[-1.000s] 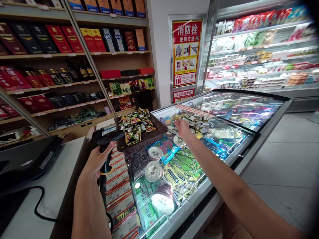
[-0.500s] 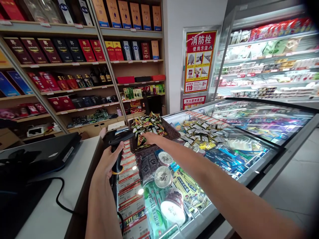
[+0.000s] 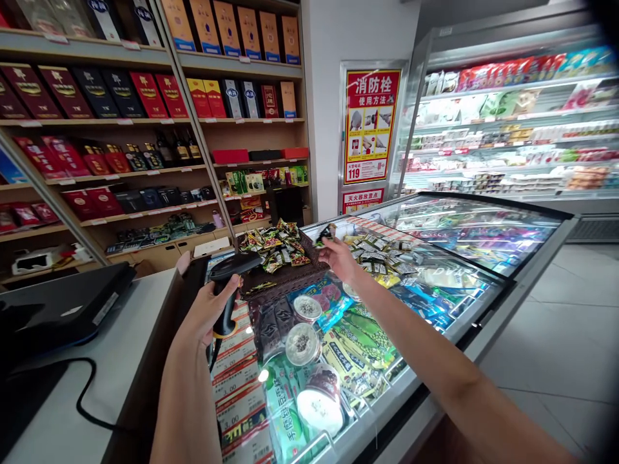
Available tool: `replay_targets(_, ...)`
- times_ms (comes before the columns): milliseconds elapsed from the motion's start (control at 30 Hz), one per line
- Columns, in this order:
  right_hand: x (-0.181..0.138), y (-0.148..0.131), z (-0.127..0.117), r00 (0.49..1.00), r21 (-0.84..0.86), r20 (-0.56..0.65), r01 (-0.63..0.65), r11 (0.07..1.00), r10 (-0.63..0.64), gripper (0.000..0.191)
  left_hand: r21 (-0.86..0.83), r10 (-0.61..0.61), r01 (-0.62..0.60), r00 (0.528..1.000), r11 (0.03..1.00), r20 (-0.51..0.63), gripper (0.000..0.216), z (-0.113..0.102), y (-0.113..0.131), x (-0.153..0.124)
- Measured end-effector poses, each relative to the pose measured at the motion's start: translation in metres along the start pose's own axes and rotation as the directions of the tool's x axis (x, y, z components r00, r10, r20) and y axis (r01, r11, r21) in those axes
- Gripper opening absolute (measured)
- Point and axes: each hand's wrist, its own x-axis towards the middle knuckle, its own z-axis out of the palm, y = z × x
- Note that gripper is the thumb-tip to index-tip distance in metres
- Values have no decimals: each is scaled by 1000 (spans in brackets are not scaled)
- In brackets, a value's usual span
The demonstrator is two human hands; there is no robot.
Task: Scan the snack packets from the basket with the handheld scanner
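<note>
Shelves of boxed liquor (image 3: 145, 90) line the far left wall of a small shop, with an open chiller (image 3: 507, 122) at far right and a red fire-hydrant notice (image 3: 370, 125) between them. At the near left, a white counter (image 3: 97, 386) carries a dark till unit (image 3: 58, 309) and a trailing cable. A glass-topped chest freezer (image 3: 464, 322) runs from near centre to far right, its lid showing tubs and bags of frozen goods beneath.

A person's left hand (image 3: 206, 312) is wrapped around the grip of a black barcode scanner (image 3: 232, 277), fingers closed on the handle, the head pointing towards a brown wicker basket (image 3: 280, 278) of small snack packets standing on the freezer lid. The right hand (image 3: 338, 256), arm stretched out, pinches one small dark snack packet (image 3: 325, 233) between thumb and fingertips, held just above the basket's right rim.

By the look of it, the step in hand is picking an item for scanning; the next move would call for bringing the packet's barcode in front of the scanner head, turned flat towards it, with the fingers kept off the code.
</note>
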Motion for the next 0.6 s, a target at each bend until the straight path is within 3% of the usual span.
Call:
replay_targets(67, -16, -7, -19, 998, 199, -36, -52, 979, 60, 33, -6, 17, -17, 999, 1000, 50, 58, 10, 2, 0)
replay_targets(167, -30, -7, -38, 984, 286, -124, -89, 954, 129, 31, 10, 0, -1, 993, 1000, 118, 60, 29, 7, -2)
replay_targets(233, -34, -5, -45, 974, 298, -158, -109, 948, 162, 28, 19, -24, 21, 986, 1000, 163, 60, 42, 8, -4)
replay_targets(433, -36, 1, -47, 975, 251, -103, -167, 953, 198, 27, 103, -9, -15, 974, 995, 228, 64, 73, 7, -7)
replay_targets(533, -37, 6, -44, 981, 228, -116, -127, 965, 157, 25, 153, 3, -45, 964, 987, 266, 67, 84, 7, -9)
replay_targets(600, -37, 11, -44, 977, 218, -187, -64, 974, 106, 26, 154, 22, -68, 960, 986, 281, 67, 87, 8, -11)
